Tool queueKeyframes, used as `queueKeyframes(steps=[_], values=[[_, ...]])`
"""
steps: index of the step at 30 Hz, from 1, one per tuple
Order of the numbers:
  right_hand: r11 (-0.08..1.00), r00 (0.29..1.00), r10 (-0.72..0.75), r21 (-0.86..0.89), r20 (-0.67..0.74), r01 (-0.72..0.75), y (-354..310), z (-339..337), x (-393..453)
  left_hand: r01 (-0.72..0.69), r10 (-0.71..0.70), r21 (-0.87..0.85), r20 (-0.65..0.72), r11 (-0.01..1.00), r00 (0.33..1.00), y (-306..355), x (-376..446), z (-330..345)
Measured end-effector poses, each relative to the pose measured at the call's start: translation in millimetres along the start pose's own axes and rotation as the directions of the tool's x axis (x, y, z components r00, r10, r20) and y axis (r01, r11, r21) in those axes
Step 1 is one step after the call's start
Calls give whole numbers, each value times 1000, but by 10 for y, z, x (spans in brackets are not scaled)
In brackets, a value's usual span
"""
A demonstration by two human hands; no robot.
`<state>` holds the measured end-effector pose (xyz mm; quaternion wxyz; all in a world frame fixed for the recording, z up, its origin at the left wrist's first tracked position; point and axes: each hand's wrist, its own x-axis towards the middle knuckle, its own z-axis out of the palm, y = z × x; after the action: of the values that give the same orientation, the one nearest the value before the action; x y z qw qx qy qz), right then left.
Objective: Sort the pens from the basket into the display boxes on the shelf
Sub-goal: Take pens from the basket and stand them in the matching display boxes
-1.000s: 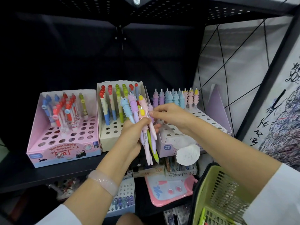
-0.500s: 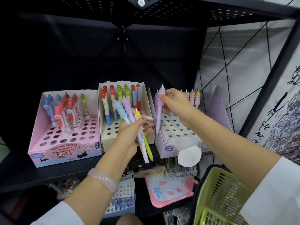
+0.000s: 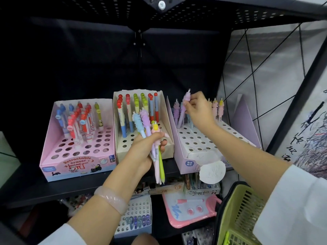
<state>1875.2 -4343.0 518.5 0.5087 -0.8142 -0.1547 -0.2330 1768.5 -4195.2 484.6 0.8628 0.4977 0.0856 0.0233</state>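
**Purple pen going into the back row of the lilac box**

Head view: the right hand (image 3: 199,110) pinches a purple pen (image 3: 184,108) near its cap and holds it tilted over the back holes of the lilac box (image 3: 203,147), among the pens already standing there. The left hand (image 3: 141,151) grasps a bunch of pens (image 3: 155,147) in front of the cream box (image 3: 164,110). The green basket (image 3: 238,214) sits at lower right.

Risks, as I judge them: the tilted tip could miss its hole and knock neighbouring pens askew; the loose bunch could slip downward, since several barrels hang below the fist.

Half a second ago the right hand held the purple pen nearer the box's left wall; now it is further back and right, and the left hand's bunch has hardly shifted.
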Motion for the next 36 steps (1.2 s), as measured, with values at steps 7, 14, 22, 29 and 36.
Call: queueKeyframes(steps=[7,14,22,29,36], values=[[987,992,51,-157,118,-32,20,77,56,-60,65,129,-32,990,997,-24,-15,-37],[963,943,131,-266,307,-47,96,111,-62,-157,154,224,30,962,988,-5,-85,-61],[988,999,33,-151,22,-29,-114,68,-205,-205,174,246,141,947,975,23,-100,0],[800,800,252,349,544,-489,-356,-92,-358,-209,155,255,216,944,964,-43,-99,236],[741,919,311,543,243,-395,-71,-624,-90,-152,119,159,199,976,973,-69,-63,519]])
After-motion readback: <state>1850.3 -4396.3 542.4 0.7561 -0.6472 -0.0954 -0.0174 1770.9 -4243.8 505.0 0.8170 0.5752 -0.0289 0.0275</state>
